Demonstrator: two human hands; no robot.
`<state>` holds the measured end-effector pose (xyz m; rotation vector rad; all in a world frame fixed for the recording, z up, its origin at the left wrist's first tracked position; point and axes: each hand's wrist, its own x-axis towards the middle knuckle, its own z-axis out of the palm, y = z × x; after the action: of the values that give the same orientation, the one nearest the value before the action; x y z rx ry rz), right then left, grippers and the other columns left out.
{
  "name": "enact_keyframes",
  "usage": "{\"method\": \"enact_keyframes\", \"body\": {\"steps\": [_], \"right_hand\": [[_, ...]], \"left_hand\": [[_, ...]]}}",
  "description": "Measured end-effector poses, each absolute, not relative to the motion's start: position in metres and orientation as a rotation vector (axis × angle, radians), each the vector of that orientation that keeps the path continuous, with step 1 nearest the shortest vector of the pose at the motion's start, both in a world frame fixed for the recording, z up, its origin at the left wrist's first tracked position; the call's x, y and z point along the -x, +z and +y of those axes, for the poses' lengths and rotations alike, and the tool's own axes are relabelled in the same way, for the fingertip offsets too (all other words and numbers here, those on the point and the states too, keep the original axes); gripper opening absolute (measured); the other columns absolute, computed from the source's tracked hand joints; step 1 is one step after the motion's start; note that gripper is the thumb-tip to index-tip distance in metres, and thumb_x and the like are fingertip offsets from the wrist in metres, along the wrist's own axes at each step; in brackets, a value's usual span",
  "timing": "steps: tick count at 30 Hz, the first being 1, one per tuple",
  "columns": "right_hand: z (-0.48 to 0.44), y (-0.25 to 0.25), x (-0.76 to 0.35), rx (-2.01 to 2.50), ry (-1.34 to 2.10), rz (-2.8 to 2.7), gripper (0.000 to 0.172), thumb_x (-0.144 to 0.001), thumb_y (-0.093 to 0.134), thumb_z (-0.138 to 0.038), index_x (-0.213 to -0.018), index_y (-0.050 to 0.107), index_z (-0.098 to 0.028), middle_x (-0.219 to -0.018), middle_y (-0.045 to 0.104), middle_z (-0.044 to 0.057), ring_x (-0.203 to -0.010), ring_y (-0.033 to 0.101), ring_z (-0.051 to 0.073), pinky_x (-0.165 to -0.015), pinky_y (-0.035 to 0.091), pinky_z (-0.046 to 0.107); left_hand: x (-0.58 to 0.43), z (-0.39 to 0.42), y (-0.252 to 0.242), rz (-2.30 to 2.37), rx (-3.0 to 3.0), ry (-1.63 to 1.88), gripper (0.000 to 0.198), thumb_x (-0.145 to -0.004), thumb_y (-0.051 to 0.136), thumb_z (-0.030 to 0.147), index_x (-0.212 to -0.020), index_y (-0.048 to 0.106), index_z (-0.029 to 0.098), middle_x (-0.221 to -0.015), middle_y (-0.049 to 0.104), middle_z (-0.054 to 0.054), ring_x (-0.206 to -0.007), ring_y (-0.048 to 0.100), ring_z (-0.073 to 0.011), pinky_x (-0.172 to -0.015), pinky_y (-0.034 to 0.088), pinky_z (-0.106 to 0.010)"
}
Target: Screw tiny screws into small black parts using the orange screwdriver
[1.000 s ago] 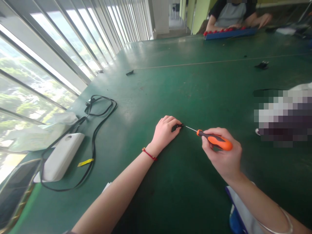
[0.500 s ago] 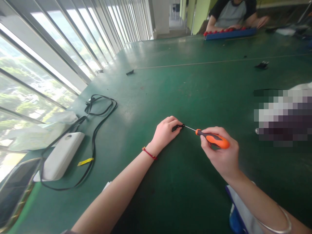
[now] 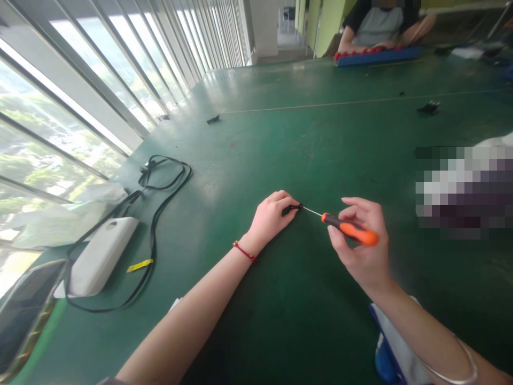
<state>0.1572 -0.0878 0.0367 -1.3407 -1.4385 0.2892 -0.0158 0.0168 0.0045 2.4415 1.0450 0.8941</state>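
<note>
My left hand (image 3: 273, 213) is closed around a small black part (image 3: 289, 209), pinching it near the table surface; the fingers hide much of it. An orange and black screwdriver (image 3: 355, 232) meets the end of this part with its thin metal shaft. Around its handle is my right hand (image 3: 366, 254), in a loosened grip. The index finger and thumb stand apart from the handle, while its butt end rests against the palm side.
On the left lie a black cable (image 3: 156, 230) with a yellow tag, a white device (image 3: 98, 256) and a phone (image 3: 26, 315). Small black pieces (image 3: 214, 119) are scattered farther back. Across the green table (image 3: 256, 144), a person (image 3: 380, 27) sits behind a blue tray (image 3: 379, 56) of red items.
My right index finger and thumb have spread away from the screwdriver handle, which they pressed before. The handle has rolled slightly. My left hand and the black part stay in place.
</note>
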Motion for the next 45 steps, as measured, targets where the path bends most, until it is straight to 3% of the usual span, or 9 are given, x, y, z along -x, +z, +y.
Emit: {"method": "enact_keyframes", "body": {"steps": [4, 10, 16, 22, 26, 29, 34, 40, 45], "right_hand": [[-0.09, 0.036, -0.157, 1.429, 0.337, -1.485, 0.018, -0.081, 0.065, -0.027, -0.098, 0.06, -0.021, -0.06, 0.053, -0.004, -0.057, 0.055, 0.015, -0.06, 0.048, 0.03], [-0.09, 0.036, -0.154, 1.28, 0.275, -1.425, 0.052, -0.073, 0.068, -0.02, -0.12, 0.047, -0.019, -0.083, 0.056, 0.001, -0.069, 0.058, 0.016, -0.068, 0.051, 0.033], [-0.094, 0.037, -0.151, 1.451, 0.318, -1.498, 0.02, -0.081, 0.063, -0.028, -0.099, 0.059, -0.021, -0.055, 0.051, -0.005, -0.053, 0.049, 0.014, -0.063, 0.046, 0.032], [-0.092, 0.033, -0.151, 1.297, 0.201, -1.433, 0.048, -0.072, 0.067, -0.022, -0.116, 0.049, -0.019, -0.079, 0.055, 0.0, -0.069, 0.056, 0.016, -0.068, 0.05, 0.033], [-0.093, 0.036, -0.151, 1.422, 0.272, -1.541, 0.023, -0.078, 0.065, -0.031, -0.098, 0.058, -0.021, -0.057, 0.052, -0.005, -0.051, 0.05, 0.013, -0.055, 0.044, 0.027], [-0.093, 0.037, -0.149, 1.424, 0.319, -1.559, 0.014, -0.082, 0.061, -0.032, -0.092, 0.06, -0.022, -0.054, 0.055, -0.005, -0.049, 0.051, 0.013, -0.052, 0.042, 0.025], [-0.092, 0.034, -0.149, 1.384, 0.261, -1.452, 0.04, -0.076, 0.065, -0.026, -0.113, 0.052, -0.02, -0.068, 0.056, -0.004, -0.058, 0.056, 0.014, -0.058, 0.047, 0.027], [-0.092, 0.033, -0.148, 1.369, 0.375, -1.485, 0.016, -0.082, 0.062, -0.03, -0.094, 0.058, -0.021, -0.053, 0.051, -0.007, -0.043, 0.048, 0.01, -0.046, 0.04, 0.024], [-0.091, 0.03, -0.147, 1.277, 0.203, -1.415, 0.036, -0.076, 0.065, -0.022, -0.11, 0.052, -0.021, -0.074, 0.055, -0.003, -0.057, 0.055, 0.013, -0.056, 0.049, 0.027]], "left_hand": [[0.016, 0.017, 0.004, 1.046, -2.447, 0.884, 0.012, -0.086, 0.059, 0.019, -0.091, 0.07, 0.02, -0.097, 0.067, -0.004, -0.091, 0.063, -0.0166, -0.082, 0.052, -0.029], [0.014, 0.016, 0.005, 1.051, -2.455, 0.888, 0.012, -0.085, 0.058, 0.016, -0.089, 0.068, 0.019, -0.097, 0.066, -0.003, -0.091, 0.062, -0.0164, -0.082, 0.051, -0.028], [0.015, 0.015, 0.004, 1.057, -2.492, 0.873, 0.011, -0.084, 0.058, 0.016, -0.089, 0.067, 0.019, -0.096, 0.066, -0.003, -0.09, 0.062, -0.0166, -0.081, 0.051, -0.028], [0.013, 0.015, 0.004, 1.069, -2.508, 0.864, 0.011, -0.083, 0.057, 0.016, -0.088, 0.067, 0.019, -0.096, 0.065, -0.003, -0.09, 0.061, -0.0163, -0.08, 0.051, -0.027], [0.013, 0.015, 0.003, 1.076, -2.522, 0.861, 0.011, -0.083, 0.057, 0.016, -0.088, 0.066, 0.019, -0.095, 0.065, -0.003, -0.09, 0.062, -0.0162, -0.079, 0.051, -0.027], [0.013, 0.015, 0.003, 1.079, -2.529, 0.856, 0.011, -0.083, 0.057, 0.017, -0.088, 0.066, 0.019, -0.095, 0.065, -0.003, -0.089, 0.062, -0.016, -0.078, 0.051, -0.026], [0.013, 0.014, 0.004, 1.077, -2.529, 0.853, 0.011, -0.082, 0.057, 0.015, -0.087, 0.066, 0.019, -0.094, 0.065, -0.003, -0.088, 0.062, -0.0156, -0.077, 0.051, -0.026], [0.012, 0.014, 0.005, 1.08, -2.552, 0.838, 0.01, -0.081, 0.057, 0.015, -0.085, 0.065, 0.018, -0.093, 0.065, -0.003, -0.085, 0.062, -0.0161, -0.074, 0.051, -0.026], [0.011, 0.014, 0.006, 1.095, -2.561, 0.829, 0.01, -0.08, 0.057, 0.014, -0.084, 0.065, 0.019, -0.093, 0.065, -0.003, -0.084, 0.062, -0.0165, -0.073, 0.051, -0.026]]}}
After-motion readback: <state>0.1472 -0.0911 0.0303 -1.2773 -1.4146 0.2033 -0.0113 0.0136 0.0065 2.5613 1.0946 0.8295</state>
